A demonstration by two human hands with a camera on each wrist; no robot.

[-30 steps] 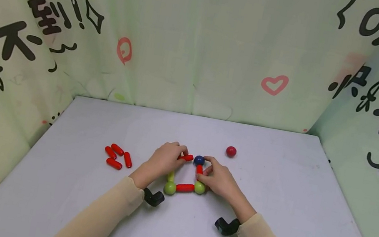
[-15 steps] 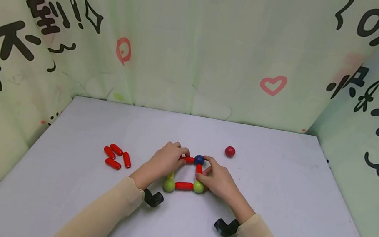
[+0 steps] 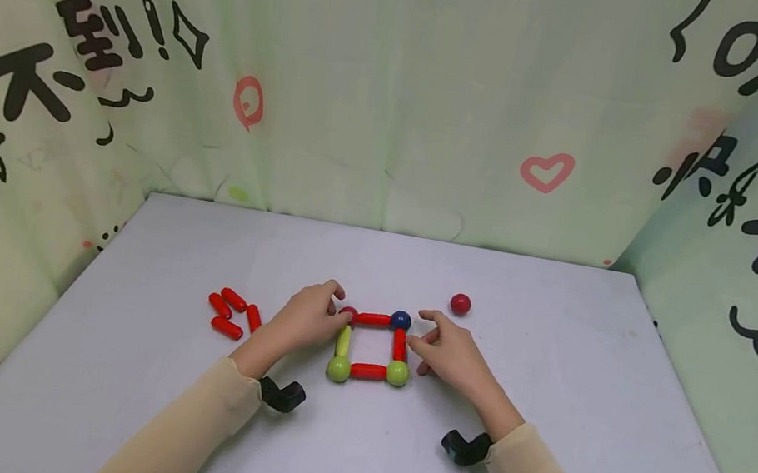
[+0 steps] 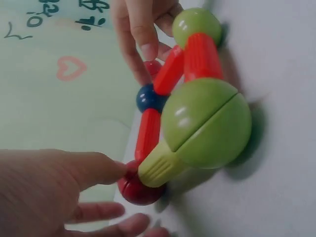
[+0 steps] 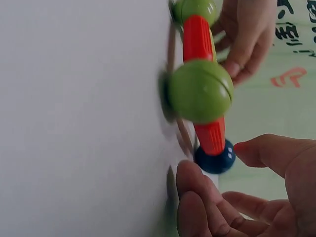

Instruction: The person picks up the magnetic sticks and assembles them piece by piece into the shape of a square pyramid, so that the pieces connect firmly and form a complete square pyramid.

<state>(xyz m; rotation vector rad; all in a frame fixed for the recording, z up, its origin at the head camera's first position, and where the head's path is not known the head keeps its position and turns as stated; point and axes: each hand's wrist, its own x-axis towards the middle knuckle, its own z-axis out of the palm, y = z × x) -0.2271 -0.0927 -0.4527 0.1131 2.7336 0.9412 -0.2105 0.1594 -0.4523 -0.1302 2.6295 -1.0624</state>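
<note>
Magnetic rods and balls form a four-sided frame on the table. Its corners are a green ball (image 3: 339, 369), another green ball (image 3: 397, 372), a blue ball (image 3: 400, 321) and a dark red ball (image 4: 142, 185). Three sides are red rods, such as the far red rod (image 3: 373, 320); the left side is a yellow-green rod (image 3: 343, 342). At the dark red corner, my left hand (image 3: 309, 316) has its thumb against the ball, with the other fingers loosely spread. To the right of the frame, my right hand (image 3: 453, 355) holds nothing, its thumb and fingers apart around the right side.
Several loose red rods (image 3: 228, 327) lie left of the frame, near my left wrist. A separate red ball (image 3: 461, 304) sits behind my right hand. The white table (image 3: 547, 317) ends at a pale curtain (image 3: 402, 105) with drawn lettering.
The red rod in my left hand moved right to meet the blue ball, and the hand released it and shifted left. My right hand let go of the right-side rod and drew back right.
</note>
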